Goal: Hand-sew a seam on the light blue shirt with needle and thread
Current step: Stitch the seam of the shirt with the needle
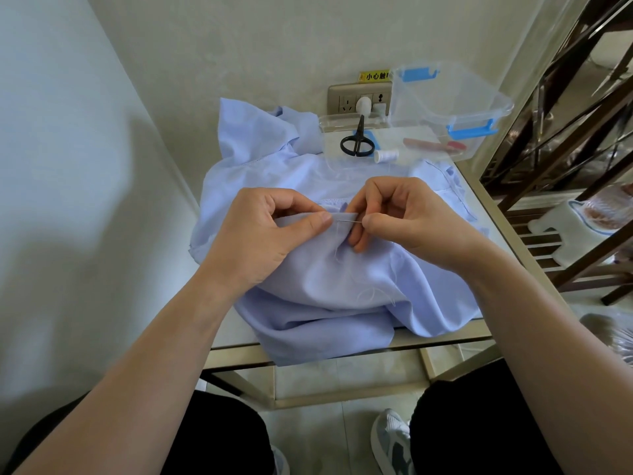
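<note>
Both hands [270,231] [407,217] in close fingertip pinches

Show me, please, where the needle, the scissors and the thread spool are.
needle [349,220], head view, middle of its bare metal shaft.
scissors [359,133], head view, black shank just above the handle loops.
thread spool [387,155], head view, its white wound side.

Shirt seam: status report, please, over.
Left hand pinches shirt fold. Right hand pinches needle at the fold. Scissors and spool behind, out of the way.

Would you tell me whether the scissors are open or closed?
Closed. The scissors lie with their blades together as one narrow point, and the two black handle loops sit side by side.
</note>
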Demonstrator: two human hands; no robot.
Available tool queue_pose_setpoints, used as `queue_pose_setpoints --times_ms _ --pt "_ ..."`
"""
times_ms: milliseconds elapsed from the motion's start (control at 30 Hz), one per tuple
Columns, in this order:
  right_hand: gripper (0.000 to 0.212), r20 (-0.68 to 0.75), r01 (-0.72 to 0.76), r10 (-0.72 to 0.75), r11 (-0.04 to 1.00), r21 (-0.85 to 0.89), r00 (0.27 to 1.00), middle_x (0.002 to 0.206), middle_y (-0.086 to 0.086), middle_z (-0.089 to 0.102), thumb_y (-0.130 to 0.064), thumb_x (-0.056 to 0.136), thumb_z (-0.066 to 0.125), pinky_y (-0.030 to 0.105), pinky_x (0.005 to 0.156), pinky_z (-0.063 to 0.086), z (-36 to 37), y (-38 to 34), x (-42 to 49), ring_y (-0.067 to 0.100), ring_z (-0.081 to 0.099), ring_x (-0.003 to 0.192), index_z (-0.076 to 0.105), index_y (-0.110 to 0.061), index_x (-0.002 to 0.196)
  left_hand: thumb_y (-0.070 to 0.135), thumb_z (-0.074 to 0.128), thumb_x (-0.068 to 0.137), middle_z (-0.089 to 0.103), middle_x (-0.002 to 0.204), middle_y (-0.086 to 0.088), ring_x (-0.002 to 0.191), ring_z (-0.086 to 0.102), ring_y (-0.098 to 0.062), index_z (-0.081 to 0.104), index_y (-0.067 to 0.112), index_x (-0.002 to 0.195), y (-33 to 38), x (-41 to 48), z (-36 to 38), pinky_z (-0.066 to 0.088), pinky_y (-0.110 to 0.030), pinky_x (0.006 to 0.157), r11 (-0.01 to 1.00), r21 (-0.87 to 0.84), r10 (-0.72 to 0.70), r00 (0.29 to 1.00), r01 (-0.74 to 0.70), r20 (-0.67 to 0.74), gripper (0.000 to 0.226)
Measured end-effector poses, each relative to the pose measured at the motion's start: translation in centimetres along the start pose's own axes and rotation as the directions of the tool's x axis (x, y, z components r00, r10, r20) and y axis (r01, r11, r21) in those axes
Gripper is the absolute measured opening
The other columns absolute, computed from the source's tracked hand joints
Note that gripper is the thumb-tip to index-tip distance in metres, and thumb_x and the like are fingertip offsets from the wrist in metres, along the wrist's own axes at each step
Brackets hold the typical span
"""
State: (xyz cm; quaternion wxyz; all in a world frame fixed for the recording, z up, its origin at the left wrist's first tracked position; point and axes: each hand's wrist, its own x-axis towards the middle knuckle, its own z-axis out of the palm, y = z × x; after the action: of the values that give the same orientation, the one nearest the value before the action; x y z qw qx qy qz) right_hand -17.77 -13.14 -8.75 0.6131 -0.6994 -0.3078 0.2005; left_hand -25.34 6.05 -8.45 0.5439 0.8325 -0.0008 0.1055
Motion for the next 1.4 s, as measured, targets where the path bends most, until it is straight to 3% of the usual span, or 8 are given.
queue_pose_setpoints --times_ms 200,367,533,733,800,967,1100,1400 --pt "0.013 -0.019 -0.001 0.0 1.0 -0.024 1.0 0.086 0.033 0.064 0.003 0.07 0.053 0.025 0.074 0.052 0.0 0.0 0.0 0.021 0.067 0.067 0.05 -0.007 0.065 0.016 0.076 0.084 0.07 0.069 0.015 0.071 0.062 0.002 0.072 0.026 0.072 0.2 0.0 0.2 0.049 -0.014 0.074 1.0 0.016 -0.003 1.0 0.003 -0.011 0.015" --pt "0.013 -0.019 0.001 -0.002 0.999 -0.039 1.0 0.082 0.019 0.067 0.004 0.07 0.053 0.025 0.073 0.054 0.0 0.1 0.0 0.021 0.068 0.066 0.049 -0.007 0.064 0.029 0.073 0.077 0.071 0.07 0.014 0.072 0.062 0.001 0.073 0.027 0.072 0.1 0.0 0.2 0.05 -0.016 0.074 1.0 0.013 0.001 1.0 -0.001 -0.01 0.005" --pt "0.013 -0.047 -0.007 0.003 0.998 -0.07 0.999 0.085 0.027 0.067 0.002 0.069 0.054 0.025 0.074 0.054 0.0 0.2 0.0 0.021 0.069 0.067 0.048 -0.008 0.063 0.03 0.074 0.075 0.072 0.072 0.01 0.072 0.063 -0.001 0.073 0.026 0.071 0.3 0.0 0.3 0.051 -0.017 0.074 1.0 0.007 -0.013 1.0 0.014 -0.019 0.005" --pt "0.011 -0.096 -0.002 -0.011 0.992 -0.126 0.995 0.08 0.024 0.068 -0.001 0.067 0.056 0.039 0.076 0.055 0.6 0.5 0.1 0.022 0.068 0.066 0.049 -0.008 0.06 0.024 0.077 0.078 0.073 0.074 0.006 0.073 0.065 -0.005 0.073 0.023 0.072 0.3 -0.1 0.5 0.052 -0.022 0.074 0.999 0.021 -0.036 0.999 0.036 -0.018 0.007" --pt "0.012 -0.109 0.005 -0.019 0.992 -0.129 0.994 0.079 0.021 0.068 -0.001 0.066 0.056 0.038 0.074 0.055 0.7 0.6 0.2 0.022 0.068 0.065 0.049 -0.008 0.06 0.021 0.078 0.08 0.073 0.073 0.005 0.072 0.065 -0.005 0.073 0.022 0.073 0.3 -0.1 0.5 0.052 -0.022 0.073 0.999 0.03 -0.038 0.999 0.039 -0.024 0.009" --pt "0.014 -0.086 0.022 -0.027 0.998 -0.056 0.996 0.077 0.015 0.066 0.002 0.07 0.053 0.025 0.068 0.053 0.3 0.3 0.0 0.02 0.067 0.061 0.048 -0.008 0.062 0.017 0.075 0.084 0.072 0.073 0.013 0.074 0.064 0.001 0.073 0.025 0.075 0.6 0.0 0.3 0.049 -0.013 0.073 0.997 0.028 -0.066 0.998 0.066 -0.02 0.012" --pt "0.016 -0.032 0.036 -0.034 0.999 0.035 0.999 0.076 0.014 0.066 0.006 0.074 0.051 0.025 0.066 0.053 0.1 0.4 -0.1 0.021 0.067 0.061 0.048 -0.008 0.067 0.015 0.072 0.087 0.074 0.078 0.008 0.079 0.066 -0.002 0.075 0.022 0.079 0.9 -0.1 0.3 0.052 -0.016 0.078 0.998 0.013 -0.064 0.997 0.063 0.035 0.011" --pt "0.008 0.066 0.03 -0.041 0.987 0.155 0.997 0.083 0.02 0.066 0.001 0.084 0.054 0.026 0.07 0.053 -0.5 0.6 -0.3 0.022 0.067 0.067 0.052 -0.004 0.078 0.007 0.068 0.087 0.07 0.07 0.011 0.072 0.062 0.0 0.074 0.019 0.076 1.5 -0.3 0.2 0.046 -0.011 0.074 0.991 -0.087 -0.089 0.992 0.097 0.09 0.018"
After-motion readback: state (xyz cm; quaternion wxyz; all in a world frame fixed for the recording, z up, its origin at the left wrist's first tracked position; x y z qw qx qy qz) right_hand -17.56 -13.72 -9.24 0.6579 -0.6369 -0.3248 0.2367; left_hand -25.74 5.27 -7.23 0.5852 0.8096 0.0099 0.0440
